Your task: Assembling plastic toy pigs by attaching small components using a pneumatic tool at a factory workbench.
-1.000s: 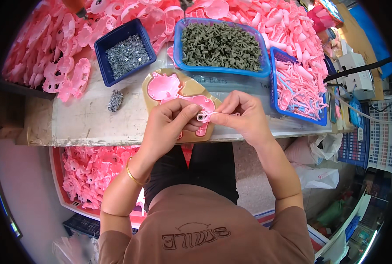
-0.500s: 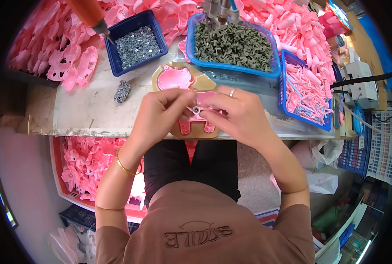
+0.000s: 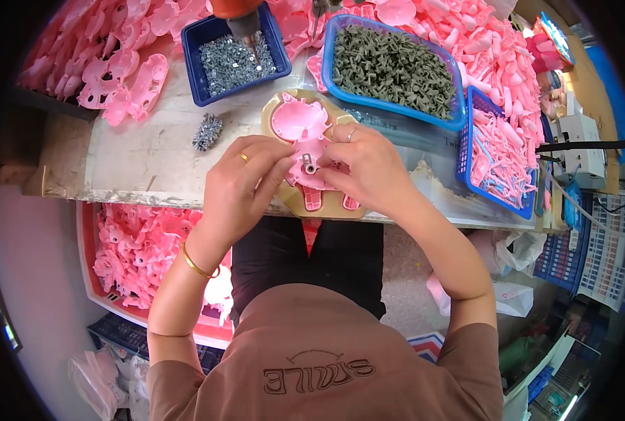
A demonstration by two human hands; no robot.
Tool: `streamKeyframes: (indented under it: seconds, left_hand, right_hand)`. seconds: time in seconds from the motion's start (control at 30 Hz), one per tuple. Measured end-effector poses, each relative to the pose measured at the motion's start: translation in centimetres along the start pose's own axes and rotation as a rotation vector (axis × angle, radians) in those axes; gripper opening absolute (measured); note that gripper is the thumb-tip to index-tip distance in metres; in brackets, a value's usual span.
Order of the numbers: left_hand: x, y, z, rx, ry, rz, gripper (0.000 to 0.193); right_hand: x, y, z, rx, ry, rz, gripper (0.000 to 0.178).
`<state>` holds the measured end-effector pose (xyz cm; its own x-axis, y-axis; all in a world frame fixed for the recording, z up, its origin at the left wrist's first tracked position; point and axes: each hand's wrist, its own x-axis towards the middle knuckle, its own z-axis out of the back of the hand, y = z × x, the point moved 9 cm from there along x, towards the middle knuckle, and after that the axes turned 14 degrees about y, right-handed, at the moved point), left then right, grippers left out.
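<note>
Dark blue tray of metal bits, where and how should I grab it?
Probably by the near rim of the dark blue tray, coming from your side: its walls rise above the metal bits, an orange tool reaches over it from the far side, and pink parts lie to its left and right.

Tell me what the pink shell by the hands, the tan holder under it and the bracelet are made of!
Pink shell: probably hard plastic, smooth and shiny, with thin molded-looking edges.
Tan holder: maybe resin or painted wood; its plain, dull surface doesn't settle it.
Bracelet: likely polished metal, because it's yellow and gleams; real gold, I can't tell.
</note>
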<state>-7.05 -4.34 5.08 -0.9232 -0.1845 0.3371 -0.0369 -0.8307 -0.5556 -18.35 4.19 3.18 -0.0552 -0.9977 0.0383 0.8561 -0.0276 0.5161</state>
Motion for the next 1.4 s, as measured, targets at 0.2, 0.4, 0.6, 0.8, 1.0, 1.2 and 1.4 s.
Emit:
streamKeyframes:
  seconds: [0.2, 0.4, 0.6, 0.8, 1.0, 1.2, 1.4]
  left_hand:
    - [-0.5, -0.3, -1.3, 0.076, 0.079, -0.053, 0.019]
    - [-0.7, -1.6, -3.7, 0.295, 0.304, -0.136, 0.036]
    - [-0.7, -1.2, -4.4, 0.289, 0.407, -0.112, 0.042]
    - [-1.0, -1.4, -4.2, 0.295, 0.322, -0.090, 0.037]
    - [-0.7, -1.5, -4.7, 0.289, 0.331, -0.085, 0.038]
    - [-1.0, -1.4, -4.4, 0.301, 0.314, -0.088, 0.039]
    - [-0.8, -1.3, -4.1, 0.197, 0.307, -0.065, 0.037]
  right_hand:
    - [0.4, 0.6, -0.3, -0.037, -0.017, 0.037, 0.014]
    - [1.3, 0.1, -0.6, -0.094, 0.081, 0.000, 0.013]
    - [-1.4, -0.3, 1.3, -0.083, -0.041, -0.132, 0.015]
    - [-3.0, -0.8, 0.7, -0.074, -0.005, -0.186, 0.011]
    - [-3.6, -0.8, 1.8, -0.249, -0.137, -0.152, 0.012]
    - [-3.5, -1.4, 1.2, -0.193, -0.086, -0.192, 0.015]
    - [0.3, 1.0, 3.5, -0.043, -0.072, -0.103, 0.024]
